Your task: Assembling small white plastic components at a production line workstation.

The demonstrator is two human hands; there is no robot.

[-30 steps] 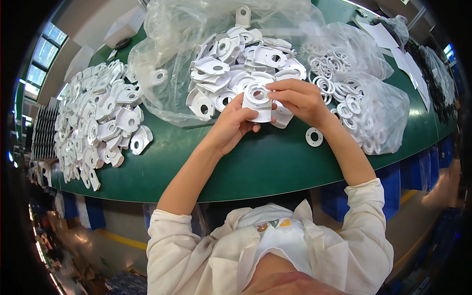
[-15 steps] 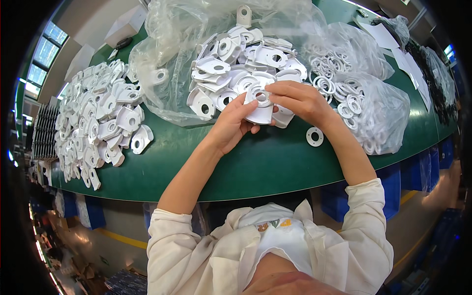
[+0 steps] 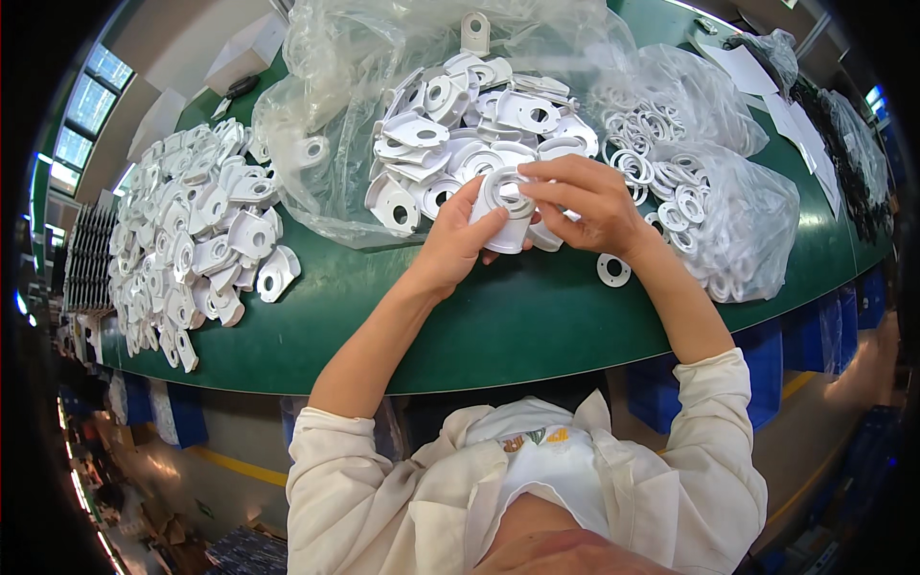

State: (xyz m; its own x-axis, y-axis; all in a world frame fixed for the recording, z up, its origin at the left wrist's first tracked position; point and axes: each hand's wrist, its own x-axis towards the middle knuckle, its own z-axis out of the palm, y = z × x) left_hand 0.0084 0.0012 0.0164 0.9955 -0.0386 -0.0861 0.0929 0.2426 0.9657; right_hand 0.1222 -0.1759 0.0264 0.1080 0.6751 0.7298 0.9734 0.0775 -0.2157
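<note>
My left hand (image 3: 458,233) grips a white plastic bracket (image 3: 506,235) with a rounded end and a round opening, thumb on its face. A white ring (image 3: 495,182) lies over the rounded end. My right hand (image 3: 589,206) pinches the ring's right side, with thumb and fingers bent over it; how firmly the ring sits is hidden. Right behind my hands rises a pile of similar white brackets (image 3: 522,110) on a clear plastic bag (image 3: 326,206). One flat white ring (image 3: 613,269) with small holes lies on the green table (image 3: 498,335), near my right wrist.
A large heap of white brackets (image 3: 206,216) covers the table's left side. To the right, clear bags (image 3: 757,230) hold many white rings (image 3: 685,196). Paper sheets (image 3: 800,134) lie at the far right. Blue bins (image 3: 767,369) stand below the table's front edge.
The bracket has tilted a little in my left hand. My right fingers have lifted and spread slightly over the ring, and the right thumb now shows.
</note>
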